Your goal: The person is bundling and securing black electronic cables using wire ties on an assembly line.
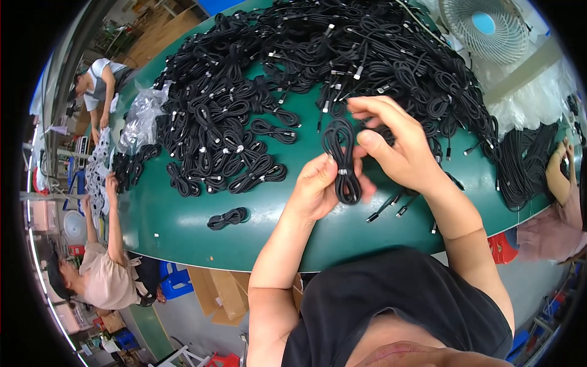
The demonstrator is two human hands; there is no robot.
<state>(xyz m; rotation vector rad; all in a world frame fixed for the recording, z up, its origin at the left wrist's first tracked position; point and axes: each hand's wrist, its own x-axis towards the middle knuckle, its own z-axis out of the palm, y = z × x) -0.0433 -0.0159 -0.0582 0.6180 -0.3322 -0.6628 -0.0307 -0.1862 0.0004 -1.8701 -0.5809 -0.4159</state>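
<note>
A black cable coiled into a long looped bundle (340,142) is held upright above the green table (263,211). My left hand (319,182) grips it around its tied middle, thumb in front and fingertips showing behind. My right hand (400,145) is beside the upper loops, thumb close to them and fingers bent but apart; no thing shows in its grasp. Below the hands lie loose cable ends with metal plugs (402,211). A single tied cable bundle (227,218) rests alone to the left of my left forearm.
A large heap of black cables (244,58) covers the far side, with tied bundles (211,147) at left. A clear plastic bag (143,116) lies left, a fan (484,27) stands far right. Co-workers (101,275) sit around the table; cardboard boxes (223,293) are below its edge.
</note>
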